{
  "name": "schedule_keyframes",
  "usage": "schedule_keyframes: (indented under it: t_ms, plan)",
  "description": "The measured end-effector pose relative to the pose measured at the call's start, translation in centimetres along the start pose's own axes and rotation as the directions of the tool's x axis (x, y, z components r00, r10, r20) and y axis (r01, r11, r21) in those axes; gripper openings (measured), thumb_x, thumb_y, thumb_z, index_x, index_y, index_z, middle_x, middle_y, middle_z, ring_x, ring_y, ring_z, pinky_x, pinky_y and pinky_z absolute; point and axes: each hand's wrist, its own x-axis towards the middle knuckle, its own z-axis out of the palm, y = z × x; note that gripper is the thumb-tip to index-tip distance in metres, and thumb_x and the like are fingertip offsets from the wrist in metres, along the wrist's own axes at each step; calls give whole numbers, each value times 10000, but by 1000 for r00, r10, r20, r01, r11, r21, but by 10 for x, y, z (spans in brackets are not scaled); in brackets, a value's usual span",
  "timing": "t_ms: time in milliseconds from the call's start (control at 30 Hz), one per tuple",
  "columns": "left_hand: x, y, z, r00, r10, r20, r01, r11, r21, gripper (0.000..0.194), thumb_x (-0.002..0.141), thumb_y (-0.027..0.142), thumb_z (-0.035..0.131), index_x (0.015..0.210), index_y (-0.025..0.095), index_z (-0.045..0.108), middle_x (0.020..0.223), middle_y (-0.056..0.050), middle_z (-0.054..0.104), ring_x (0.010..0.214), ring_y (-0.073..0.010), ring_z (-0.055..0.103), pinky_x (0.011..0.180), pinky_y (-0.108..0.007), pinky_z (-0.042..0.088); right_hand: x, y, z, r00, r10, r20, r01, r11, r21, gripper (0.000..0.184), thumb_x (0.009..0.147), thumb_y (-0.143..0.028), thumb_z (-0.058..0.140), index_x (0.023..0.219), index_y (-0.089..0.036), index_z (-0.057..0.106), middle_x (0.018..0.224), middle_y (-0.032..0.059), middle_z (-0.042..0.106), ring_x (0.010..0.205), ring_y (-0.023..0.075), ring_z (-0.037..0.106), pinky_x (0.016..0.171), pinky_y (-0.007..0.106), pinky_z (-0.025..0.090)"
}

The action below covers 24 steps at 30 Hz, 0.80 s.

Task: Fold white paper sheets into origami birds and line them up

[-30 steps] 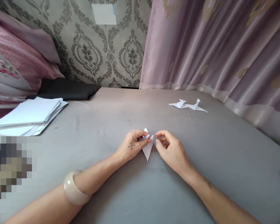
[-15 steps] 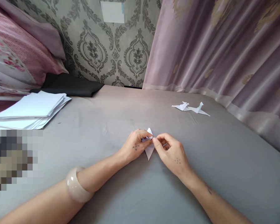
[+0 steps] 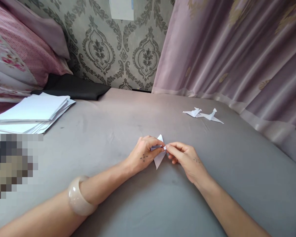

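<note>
Grey cloth surface, patterned wall behind. One white folded paper, pointed at both ends, sits between my hands. Left hand: pinches its middle. Right hand: fingertips closed on its small white tip. Folded figures: two. Bangle: one.

L fingers & R fingers pinch folded white paper above grey cloth.
</note>
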Motion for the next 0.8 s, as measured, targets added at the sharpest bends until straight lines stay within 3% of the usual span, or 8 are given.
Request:
schedule_keyframes:
  t_ms: [300,567,800]
  plan:
    - [1,0,-1,999,26,27,-26,1000,0,124,870,250,610,914,246,726,909,-19,730,903,-202,617,806,-320,437,0,0,1,992,108,70,-120,975,187,235,724,-396,663,713,-162,660,670,-4,543,569,85,462,489,209,377]
    - [2,-1,0,999,38,11,-37,998,-50,127,855,250,629,897,257,748,877,-21,737,858,-189,643,820,-317,465,-1,2,3,991,132,18,-133,980,150,205,741,-363,611,674,-169,604,552,-47,495,439,60,413,459,216,339]
    - [4,2,0,1000,-20,-8,19,989,-149,114,839,245,648,843,219,758,844,-42,736,810,-185,660,763,-296,486,-2,1,5,989,145,-11,-142,980,136,182,737,-334,617,659,-176,574,514,-67,463,427,57,399,465,219,327]
